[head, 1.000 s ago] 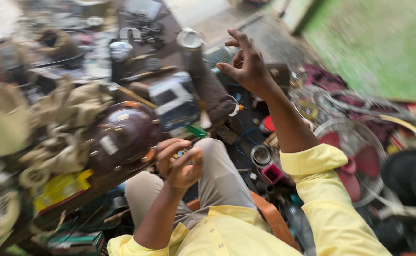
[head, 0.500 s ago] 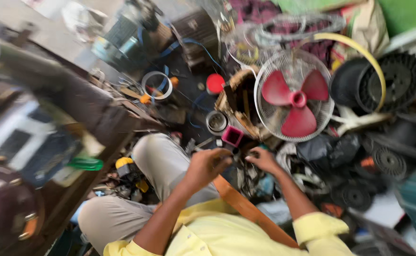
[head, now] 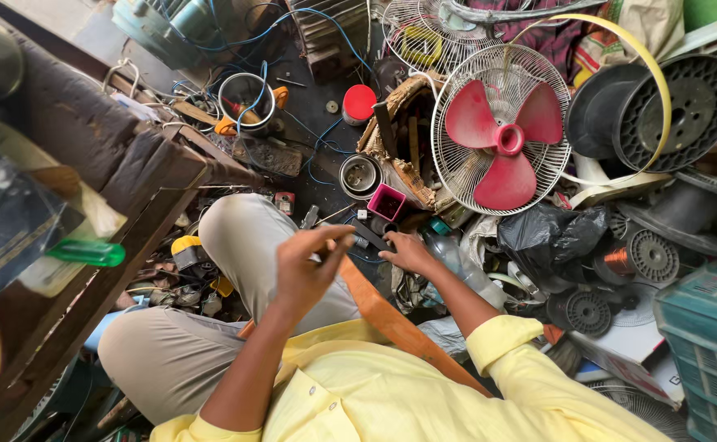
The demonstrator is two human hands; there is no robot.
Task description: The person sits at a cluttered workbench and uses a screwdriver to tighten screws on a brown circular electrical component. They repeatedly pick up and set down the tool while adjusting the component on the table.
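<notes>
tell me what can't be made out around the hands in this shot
Head view only:
- Left hand: what its fingertips pinch is too small to tell.
- Right hand: the dark part it touches is partly covered by the fingers.
- Pink box: contents in shadow.
- Teal crate: cut off by the right edge.

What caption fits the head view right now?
Seated person's left hand raised over a knee, right hand on a dark tool beside a pink box and red-bladed fan.

shirt (head: 391, 393): yellow, buttoned, sleeves rolled | trousers (head: 211, 327): grey-beige
</notes>
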